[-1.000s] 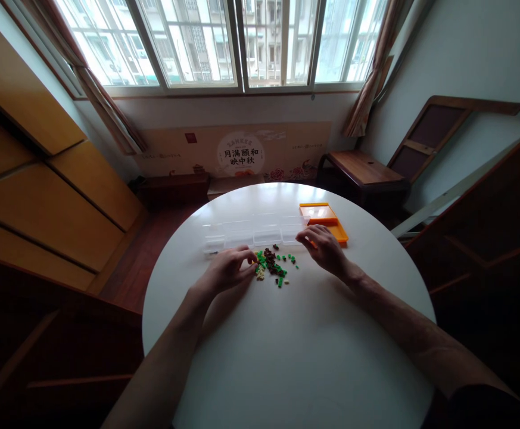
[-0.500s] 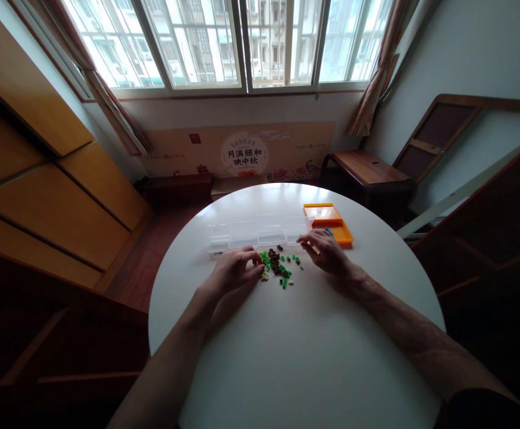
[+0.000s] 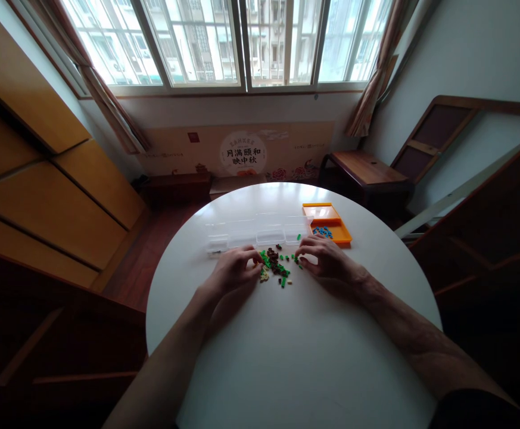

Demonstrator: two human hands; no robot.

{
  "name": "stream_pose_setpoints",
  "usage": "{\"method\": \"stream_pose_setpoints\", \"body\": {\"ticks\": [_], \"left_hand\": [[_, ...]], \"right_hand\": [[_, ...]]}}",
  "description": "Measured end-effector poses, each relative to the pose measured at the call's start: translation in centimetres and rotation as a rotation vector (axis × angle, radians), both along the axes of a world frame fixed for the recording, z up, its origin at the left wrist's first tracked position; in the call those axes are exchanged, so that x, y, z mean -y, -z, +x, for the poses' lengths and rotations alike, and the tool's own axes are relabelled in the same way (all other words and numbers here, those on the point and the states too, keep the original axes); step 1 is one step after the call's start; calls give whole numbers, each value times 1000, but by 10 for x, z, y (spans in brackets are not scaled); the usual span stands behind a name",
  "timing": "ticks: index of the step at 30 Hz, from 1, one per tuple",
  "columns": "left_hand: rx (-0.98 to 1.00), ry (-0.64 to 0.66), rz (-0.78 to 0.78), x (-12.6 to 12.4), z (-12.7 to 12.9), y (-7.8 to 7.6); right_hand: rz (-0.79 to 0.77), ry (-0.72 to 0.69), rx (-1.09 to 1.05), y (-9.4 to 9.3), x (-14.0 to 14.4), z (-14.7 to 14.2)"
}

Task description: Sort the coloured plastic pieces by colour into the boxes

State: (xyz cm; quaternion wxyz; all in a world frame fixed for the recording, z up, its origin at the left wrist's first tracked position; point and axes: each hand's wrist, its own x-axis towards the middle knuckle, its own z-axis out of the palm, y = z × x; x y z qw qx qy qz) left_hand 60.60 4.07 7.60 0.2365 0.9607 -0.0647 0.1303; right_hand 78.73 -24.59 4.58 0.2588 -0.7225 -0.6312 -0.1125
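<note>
A loose pile of small toy building bricks (image 3: 272, 260), brown, green and pale yellow, lies on the white round table (image 3: 304, 339). My left hand (image 3: 235, 269) rests at the pile's left edge, fingers curled and thumb close to them; anything between the tips is too small to make out. On the right, my right hand (image 3: 326, 259) reaches down over a few scattered green bricks (image 3: 295, 258), its thumb and fingers curved and apart. Behind the pile stands a clear plastic compartment box (image 3: 270, 237). One green brick (image 3: 299, 237) shows in its right compartment.
An orange tray (image 3: 343, 233) with small blue pieces (image 3: 321, 231) stands at the back right of the table, just past my right hand. Beyond the table are a wooden bench (image 3: 369, 167) on the right and a printed panel (image 3: 282, 143) under the window.
My right hand has come down from the clear box's right compartment to the scattered green bricks. A green brick now shows in that compartment. My left hand stays nearly still by the pile.
</note>
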Motion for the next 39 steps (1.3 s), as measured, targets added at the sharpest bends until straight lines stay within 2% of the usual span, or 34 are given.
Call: {"method": "stream_pose_setpoints", "body": {"ticks": [9,16,19,23,26,31,39], "left_hand": [[-21,38,10,0,-2,-5],[-45,81,-17,-3,-2,-8],[-55,107,-34,-5,-2,-8],[-58,125,-34,-8,-1,-6],[-46,123,-6,-8,-1,-6],[-15,135,28,-9,0,-5],[0,106,28,-11,3,6]], "right_hand": [[10,54,-116,-3,-1,-7],[34,54,-72,2,-1,1],[138,139,-48,5,-1,7],[309,340,-45,9,-3,15],[349,424,-87,13,-5,19],[349,428,-141,17,-9,18],[310,373,-155,11,-9,9]]}}
